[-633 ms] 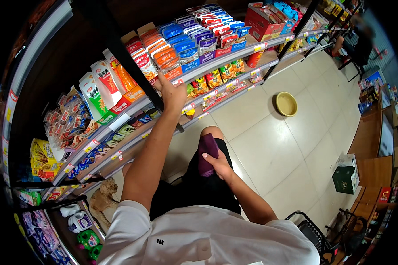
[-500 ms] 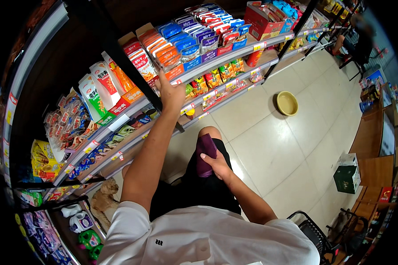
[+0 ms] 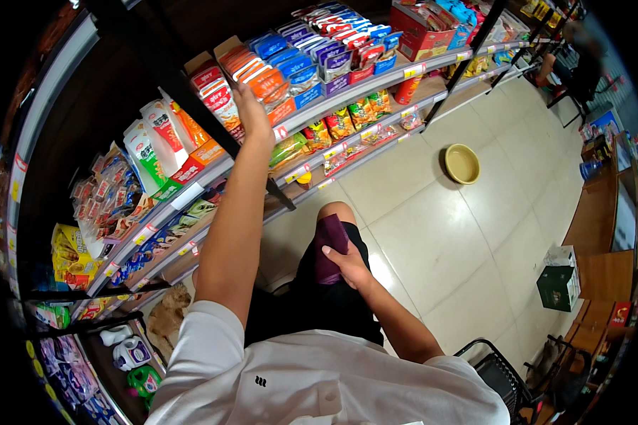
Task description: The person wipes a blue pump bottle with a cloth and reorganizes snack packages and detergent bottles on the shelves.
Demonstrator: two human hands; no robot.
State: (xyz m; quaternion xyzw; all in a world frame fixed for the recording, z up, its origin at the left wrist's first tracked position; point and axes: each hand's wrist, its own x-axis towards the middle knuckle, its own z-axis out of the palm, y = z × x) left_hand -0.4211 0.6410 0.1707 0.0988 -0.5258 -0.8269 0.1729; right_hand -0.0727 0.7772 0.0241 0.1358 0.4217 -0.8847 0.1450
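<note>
My left hand (image 3: 251,113) reaches up to the shelf with its fingers stretched out. It lies against a box of orange snack packets (image 3: 266,81), beside a box of red and white packets (image 3: 215,95). Part of the fingers is hidden among the packets, and no packet shows clearly in their hold. In my right hand (image 3: 349,265) is a folded purple cloth (image 3: 329,244), resting over my bent knee with the thumb on top.
A black shelf post (image 3: 198,106) stands just left of my left hand. Lower shelves hold snack bags (image 3: 339,124). On the tiled floor sits a yellow bowl (image 3: 461,164). A dog (image 3: 169,319) lies at lower left, a black chair (image 3: 500,375) stands at lower right, and a person (image 3: 578,64) sits far right.
My left hand has moved up and slightly left, from the shelf's front edge to deeper among the snack boxes. My right hand and the cloth have stayed put. The dog has shifted.
</note>
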